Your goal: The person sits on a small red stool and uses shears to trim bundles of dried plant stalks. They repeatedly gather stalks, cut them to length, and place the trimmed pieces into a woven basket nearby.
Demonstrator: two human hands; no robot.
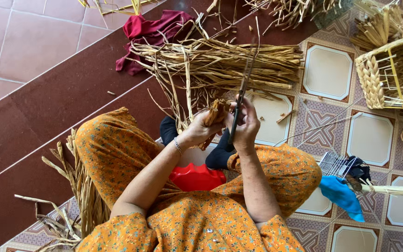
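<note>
Straw braid [214,113] pinched in my left hand [204,127] | right hand [245,125] grips scissors [241,95] | big straw bundle [220,63] far, unworked | basket [390,70] woven at right

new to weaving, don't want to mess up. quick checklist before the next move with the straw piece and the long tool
1. Left hand grips the small straw piece: ok.
2. Right hand holds the long thin tool: ok.
3. Tool tip clear of the straw bundle: not ok, it overlaps it.
4. Fingers clear of the tool's edge: cannot tell.
5. Woven basket out of the way: ok, it sits off to the side.
</note>
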